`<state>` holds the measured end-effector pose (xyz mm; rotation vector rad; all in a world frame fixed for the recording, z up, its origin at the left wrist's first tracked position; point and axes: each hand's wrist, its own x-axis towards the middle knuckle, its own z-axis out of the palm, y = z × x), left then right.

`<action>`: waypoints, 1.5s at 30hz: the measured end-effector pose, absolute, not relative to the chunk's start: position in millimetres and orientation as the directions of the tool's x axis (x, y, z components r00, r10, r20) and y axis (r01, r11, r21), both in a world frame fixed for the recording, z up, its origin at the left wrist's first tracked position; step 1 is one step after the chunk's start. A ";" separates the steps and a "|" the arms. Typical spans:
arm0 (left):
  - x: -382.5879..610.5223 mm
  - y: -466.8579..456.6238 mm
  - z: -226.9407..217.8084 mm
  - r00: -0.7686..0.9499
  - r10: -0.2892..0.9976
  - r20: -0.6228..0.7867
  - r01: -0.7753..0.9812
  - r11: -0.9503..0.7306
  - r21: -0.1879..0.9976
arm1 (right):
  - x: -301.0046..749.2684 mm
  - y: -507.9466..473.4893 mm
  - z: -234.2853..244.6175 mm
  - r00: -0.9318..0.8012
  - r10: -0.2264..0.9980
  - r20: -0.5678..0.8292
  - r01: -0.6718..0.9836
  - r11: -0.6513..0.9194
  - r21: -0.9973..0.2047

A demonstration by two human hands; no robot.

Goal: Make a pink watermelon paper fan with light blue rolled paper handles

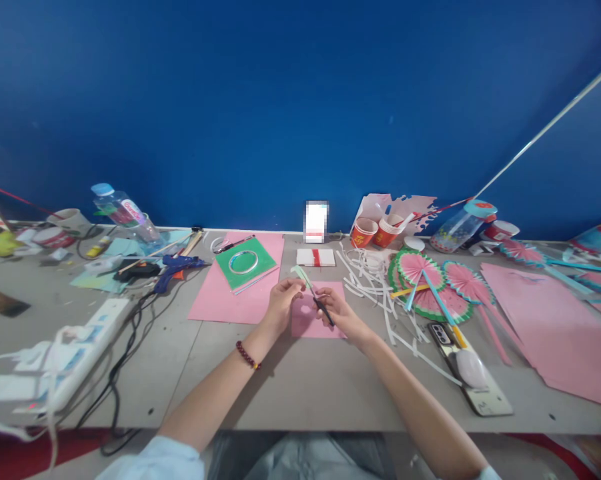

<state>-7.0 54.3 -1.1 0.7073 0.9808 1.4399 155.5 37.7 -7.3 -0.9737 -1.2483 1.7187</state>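
Over a small pink paper sheet at the middle of the table, my two hands are close together. My right hand is closed on black-handled scissors, which tilt up and to the left. My left hand is pinched shut, its fingertips close to the scissors; what they hold is too small to make out. A narrow pale green strip shows just beyond the fingertips, and I cannot tell whether it is paper or part of the blades.
Left of my hands, a green square with a ring lies on pink paper, near a blue glue gun and power strip. White strips, watermelon-patterned paper fans and phone lie right. Red cups stand behind.
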 end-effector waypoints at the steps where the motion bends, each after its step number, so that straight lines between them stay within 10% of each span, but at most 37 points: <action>1: -6.8 54.2 -0.6 -0.124 0.984 -0.128 -0.475 0.054 0.878 | 155.6 37.5 -6.5 -0.401 0.906 -0.136 -0.152 -0.212 -0.965; 45: -8.2 55.0 2.4 -0.078 0.990 -0.118 -0.496 0.064 0.866 | 154.0 36.6 -7.4 -0.380 0.920 -0.099 -0.145 -0.165 -0.976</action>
